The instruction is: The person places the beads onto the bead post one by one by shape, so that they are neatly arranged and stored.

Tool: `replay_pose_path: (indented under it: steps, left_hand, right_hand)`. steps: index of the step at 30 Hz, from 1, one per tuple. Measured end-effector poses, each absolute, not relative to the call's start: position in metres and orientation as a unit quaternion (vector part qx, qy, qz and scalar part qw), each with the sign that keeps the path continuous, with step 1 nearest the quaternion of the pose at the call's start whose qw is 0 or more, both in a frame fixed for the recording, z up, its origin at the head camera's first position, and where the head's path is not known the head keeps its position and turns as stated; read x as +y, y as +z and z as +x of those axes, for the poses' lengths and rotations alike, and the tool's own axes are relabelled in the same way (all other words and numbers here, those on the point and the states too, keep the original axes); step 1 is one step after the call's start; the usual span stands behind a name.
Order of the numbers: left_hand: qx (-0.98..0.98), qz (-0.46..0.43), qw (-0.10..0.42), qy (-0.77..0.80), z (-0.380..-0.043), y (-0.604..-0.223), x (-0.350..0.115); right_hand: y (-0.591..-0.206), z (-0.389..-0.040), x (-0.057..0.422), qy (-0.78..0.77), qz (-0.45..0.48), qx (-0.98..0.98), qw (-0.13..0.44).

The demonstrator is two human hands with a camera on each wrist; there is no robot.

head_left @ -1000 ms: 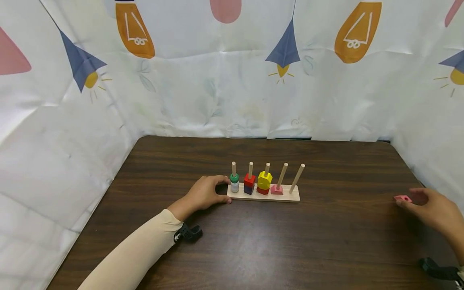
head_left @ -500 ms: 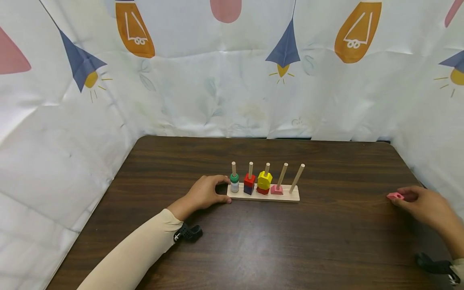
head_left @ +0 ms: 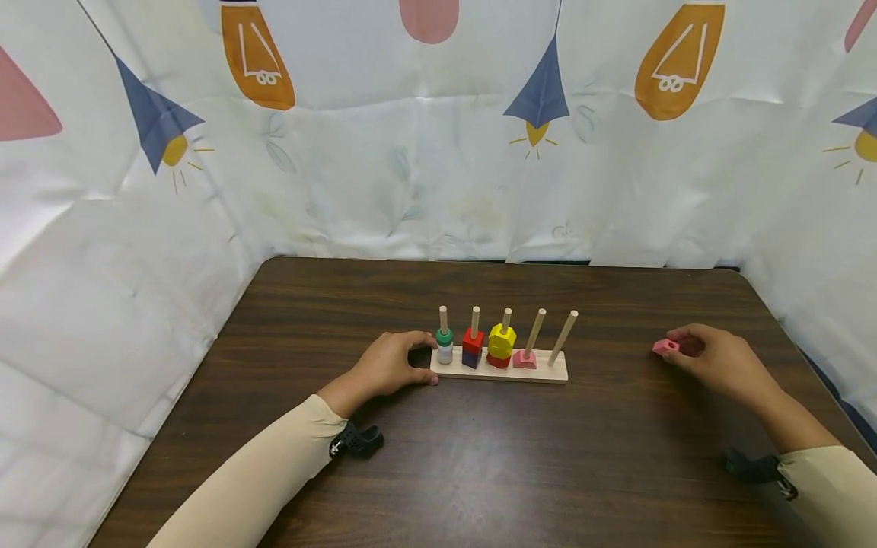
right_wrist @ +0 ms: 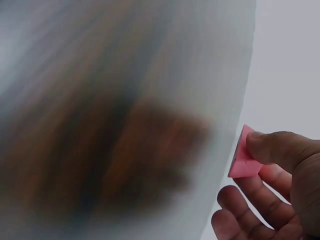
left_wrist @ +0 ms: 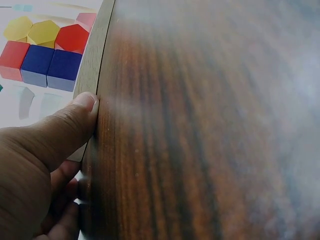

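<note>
A wooden peg board point(head_left: 546, 373) lies mid-table, and my left hand point(head_left: 390, 364) grips its left end between thumb and fingers. Stacked on its pegs from the left are white pieces under a green ring point(head_left: 444, 337), blue blocks under a red cube point(head_left: 473, 340), and a red hexagon under yellow hexagons point(head_left: 502, 342). A pink block point(head_left: 524, 361) sits low on the fourth peg, while the rightmost peg point(head_left: 563, 339) is bare. To the board's right, my right hand point(head_left: 719, 361) pinches a pink triangular block point(right_wrist: 245, 162) with a hole in it.
The dark wood-grain table point(head_left: 493, 472) reaches back to a white printed curtain point(head_left: 438, 183), which also hangs along both sides. Black wrist straps point(head_left: 356, 440) sit on both forearms.
My right hand has moved left across the table toward the board, carrying the pink triangular block. My left hand and the board have stayed in place.
</note>
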State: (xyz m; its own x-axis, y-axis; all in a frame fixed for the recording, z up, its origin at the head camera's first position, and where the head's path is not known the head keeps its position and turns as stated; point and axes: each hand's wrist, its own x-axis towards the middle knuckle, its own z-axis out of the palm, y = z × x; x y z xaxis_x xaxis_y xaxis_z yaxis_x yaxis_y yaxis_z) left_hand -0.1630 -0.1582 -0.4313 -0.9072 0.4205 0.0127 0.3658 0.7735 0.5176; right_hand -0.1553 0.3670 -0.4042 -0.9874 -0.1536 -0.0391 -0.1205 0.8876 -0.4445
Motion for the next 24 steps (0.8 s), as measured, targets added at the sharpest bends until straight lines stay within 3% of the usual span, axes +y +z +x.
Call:
replay_pose_path:
  steps: [11,24]
  left_hand:
    - [0.94,0.21,0.05,0.264,-0.163,-0.43,-0.158]
    - [0.94,0.209,0.05,0.266,-0.163,-0.431,-0.158]
  right_hand:
    - [-0.366,-0.164,0.301,-0.248,-0.165,0.955,-0.007]
    - [-0.314,-0.158,0.26,-0.25,-0.212,0.943,-0.053]
